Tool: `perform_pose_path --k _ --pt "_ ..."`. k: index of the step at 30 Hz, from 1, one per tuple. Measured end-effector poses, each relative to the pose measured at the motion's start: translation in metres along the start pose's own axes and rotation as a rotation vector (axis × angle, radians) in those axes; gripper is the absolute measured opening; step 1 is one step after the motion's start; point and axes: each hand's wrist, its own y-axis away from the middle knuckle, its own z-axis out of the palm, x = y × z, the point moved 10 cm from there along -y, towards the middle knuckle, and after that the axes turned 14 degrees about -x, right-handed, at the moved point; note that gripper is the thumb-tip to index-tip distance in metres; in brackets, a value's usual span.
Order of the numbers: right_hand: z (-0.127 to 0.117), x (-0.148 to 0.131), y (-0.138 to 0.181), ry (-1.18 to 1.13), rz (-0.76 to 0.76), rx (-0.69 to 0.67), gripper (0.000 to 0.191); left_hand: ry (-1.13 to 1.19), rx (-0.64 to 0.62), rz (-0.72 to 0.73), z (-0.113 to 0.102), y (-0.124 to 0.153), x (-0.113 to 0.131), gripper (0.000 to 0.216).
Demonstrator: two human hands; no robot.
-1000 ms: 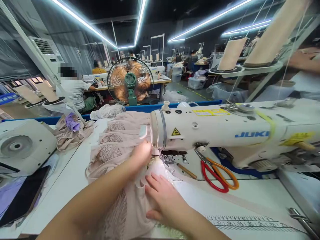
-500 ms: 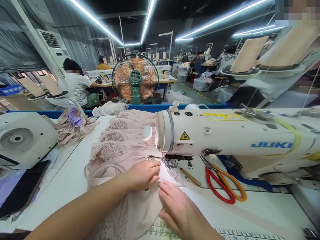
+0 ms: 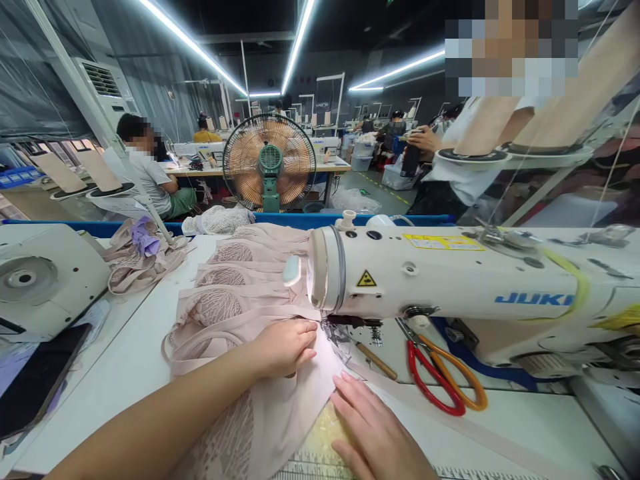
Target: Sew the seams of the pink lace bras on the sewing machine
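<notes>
My left hand [image 3: 285, 347] rests on a pale pink fabric piece [image 3: 285, 413] just left of the needle area of the white sewing machine [image 3: 450, 280]; its fingers are curled and pressed onto the cloth. My right hand [image 3: 375, 433] lies flat on the same fabric, fingers stretched toward the presser foot [image 3: 340, 330]. Behind the hands lies a stack of pink lace garments [image 3: 235, 287].
Red and orange scissors [image 3: 440, 377] and a wooden-handled tool [image 3: 375, 360] lie under the machine arm. Another machine [image 3: 40, 280] and a dark phone [image 3: 35, 380] are at the left. A fan [image 3: 270, 163] stands behind. A person [image 3: 480, 153] stands at right; others sit beyond.
My left hand dropped from the machine head onto the fabric. My right hand slid back toward me and right. A person stepped closer at the right.
</notes>
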Motion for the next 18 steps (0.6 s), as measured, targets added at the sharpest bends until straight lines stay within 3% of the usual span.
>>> perform_pose_path --k 8,12,15,18 --pt "0.007 0.003 -0.001 -0.069 -0.010 -0.054 0.038 0.011 -0.008 0.011 0.002 -0.004 -0.005 0.032" --pt "0.008 0.005 -0.005 -0.073 0.007 -0.066 0.039 0.045 -0.006 -0.007 -0.012 -0.004 -0.003 0.029" --pt "0.009 0.009 -0.009 -0.093 0.041 -0.068 0.040 0.047 -0.035 -0.069 -0.014 0.006 0.016 0.028" --pt "0.010 0.012 -0.013 -0.093 0.071 -0.056 0.044 -0.053 -0.092 -0.047 0.003 0.023 0.051 0.031"
